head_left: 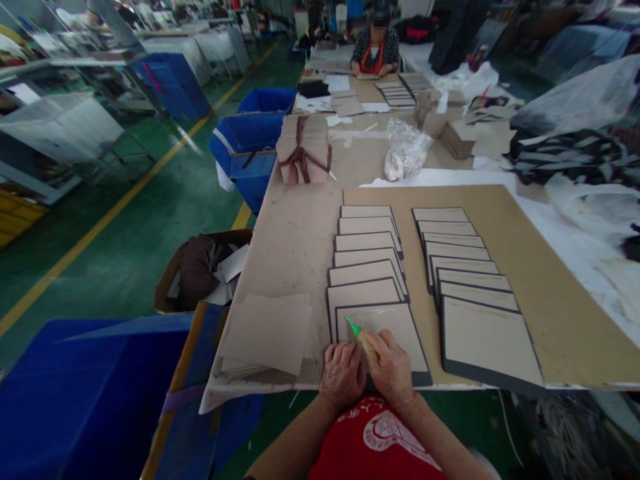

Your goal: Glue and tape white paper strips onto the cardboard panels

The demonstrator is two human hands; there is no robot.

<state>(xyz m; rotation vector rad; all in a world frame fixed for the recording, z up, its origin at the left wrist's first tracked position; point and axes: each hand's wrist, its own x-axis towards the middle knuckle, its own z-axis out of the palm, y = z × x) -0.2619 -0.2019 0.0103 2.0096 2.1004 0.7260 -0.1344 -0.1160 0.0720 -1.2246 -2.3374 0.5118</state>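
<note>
Right hand point(390, 368) closed round a green-nozzled bottle point(369, 345); judged light and squeezable, best held by its body. Left hand point(343, 375) placed just beside; whether anything is pinched can't be told. Panel point(400, 323) under both hands probably thin, stiff, best taken by its edges. Overlapped panels point(367, 259) laid beyond, on the worktop point(295, 253).
</note>
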